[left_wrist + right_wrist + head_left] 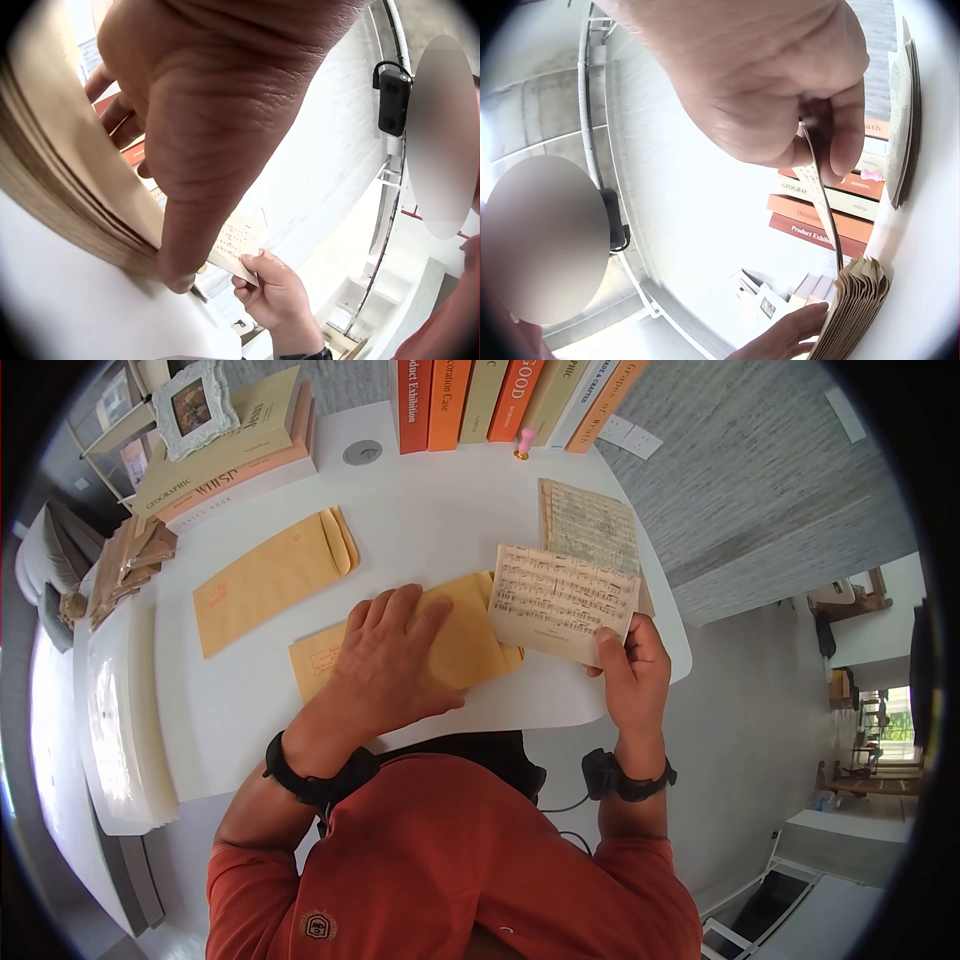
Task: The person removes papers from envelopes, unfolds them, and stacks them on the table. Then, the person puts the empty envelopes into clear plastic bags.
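At the centre of the head view, the left hand (388,655) rests, fingers extended, on a stack of brown envelopes (465,647). Right of centre, the right hand (637,672) pinches a sheet-music card (560,600), which overlaps the stack's right end.

White table (430,510) under envelopes (475,645), books (442,410), printed papers (592,525)

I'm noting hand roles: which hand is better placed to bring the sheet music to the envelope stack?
Right, most likely. The right hand pinches the sheet music near one end of the envelope stack. The left hand lies across that stack, seemingly better placed to steady it.
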A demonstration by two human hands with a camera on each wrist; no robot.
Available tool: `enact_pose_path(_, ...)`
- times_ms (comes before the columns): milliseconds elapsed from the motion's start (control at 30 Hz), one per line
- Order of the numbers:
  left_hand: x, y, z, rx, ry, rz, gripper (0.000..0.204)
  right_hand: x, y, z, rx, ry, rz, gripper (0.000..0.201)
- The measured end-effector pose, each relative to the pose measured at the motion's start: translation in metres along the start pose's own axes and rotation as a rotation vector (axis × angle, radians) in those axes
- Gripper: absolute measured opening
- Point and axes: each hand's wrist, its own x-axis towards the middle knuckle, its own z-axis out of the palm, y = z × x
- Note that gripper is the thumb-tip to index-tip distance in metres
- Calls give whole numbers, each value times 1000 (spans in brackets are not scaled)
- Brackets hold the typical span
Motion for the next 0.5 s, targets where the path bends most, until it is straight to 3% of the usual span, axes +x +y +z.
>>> enact_pose_path(233,0,5,-9,-42,64,73,102,3,3,-23,80,-182,201,12)
enact_pose_path(433,-2,12,-15,-70,90,166,105,0,-8,-11,143,-270,207,14)
enact_pose_path(500,-2,16,-16,-59,97,164,106,-4,-16,7,144,-216,132,17)
